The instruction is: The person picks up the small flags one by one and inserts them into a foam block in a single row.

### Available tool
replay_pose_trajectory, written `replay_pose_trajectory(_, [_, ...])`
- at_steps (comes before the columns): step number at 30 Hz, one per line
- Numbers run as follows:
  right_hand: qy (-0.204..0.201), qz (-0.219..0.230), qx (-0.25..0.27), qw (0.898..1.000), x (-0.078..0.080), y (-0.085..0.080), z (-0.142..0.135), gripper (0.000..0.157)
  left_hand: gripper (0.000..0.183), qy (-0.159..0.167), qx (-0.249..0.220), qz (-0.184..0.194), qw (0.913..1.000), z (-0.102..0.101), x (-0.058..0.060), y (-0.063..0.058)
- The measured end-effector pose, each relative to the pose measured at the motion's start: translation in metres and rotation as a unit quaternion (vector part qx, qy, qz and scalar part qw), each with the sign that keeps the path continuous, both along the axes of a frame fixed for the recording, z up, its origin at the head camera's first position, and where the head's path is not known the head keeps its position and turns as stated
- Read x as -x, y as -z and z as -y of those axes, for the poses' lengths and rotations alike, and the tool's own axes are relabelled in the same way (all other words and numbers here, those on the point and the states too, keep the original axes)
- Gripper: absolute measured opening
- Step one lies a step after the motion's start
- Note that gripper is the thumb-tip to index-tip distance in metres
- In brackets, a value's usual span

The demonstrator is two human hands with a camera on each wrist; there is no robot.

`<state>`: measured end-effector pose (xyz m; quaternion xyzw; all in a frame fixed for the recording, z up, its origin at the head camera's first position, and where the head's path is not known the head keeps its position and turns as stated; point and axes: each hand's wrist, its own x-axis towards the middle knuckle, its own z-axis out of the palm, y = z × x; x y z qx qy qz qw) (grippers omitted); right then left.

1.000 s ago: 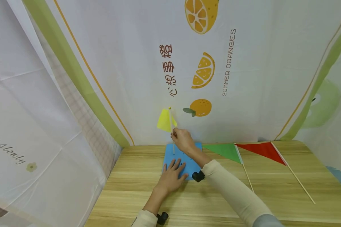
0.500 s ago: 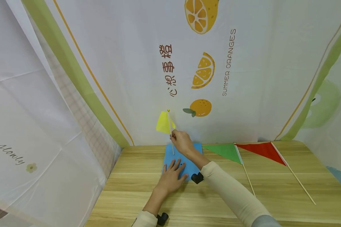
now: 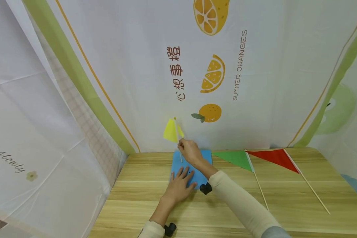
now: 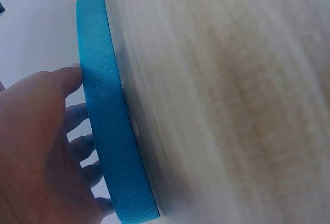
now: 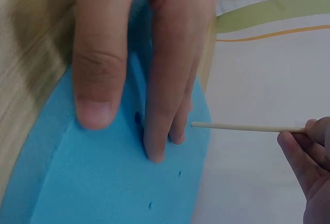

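My right hand (image 3: 190,152) pinches the thin wooden stick of a yellow flag (image 3: 170,130) between thumb and fingers. The stick (image 5: 237,127) stands slightly tilted, its lower end at the top face of a blue foam block (image 3: 206,160); whether it has gone into a hole I cannot tell. Small dark holes dot the block in the right wrist view. My left hand (image 3: 178,188) lies on the block's near part with fingers spread, pressing its top. In the left wrist view the fingertips sit along the top edge of the thick block (image 4: 111,115).
A green flag (image 3: 236,159) and a red flag (image 3: 278,159) lie on the wooden table (image 3: 226,215) to the right, sticks towards me. A white cloth (image 3: 256,115) printed with oranges hangs behind the table's back edge. Black wrist mounts sit on both arms.
The yellow flag and my right hand have moved slightly down, and the flag's top has leaned a little to the left. My left hand has stayed put on the block.
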<state>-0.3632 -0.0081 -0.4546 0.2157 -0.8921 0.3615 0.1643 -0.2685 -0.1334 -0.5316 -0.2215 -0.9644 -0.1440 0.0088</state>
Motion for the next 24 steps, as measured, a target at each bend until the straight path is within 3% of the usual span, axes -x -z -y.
replay_pose_trajectory(24, [0.007,0.009,0.009,1.000,-0.0011,0.0007,-0.0056,0.013,0.062,-0.005,0.005,0.001,1.0000,-0.0029,-0.0023,-0.0040])
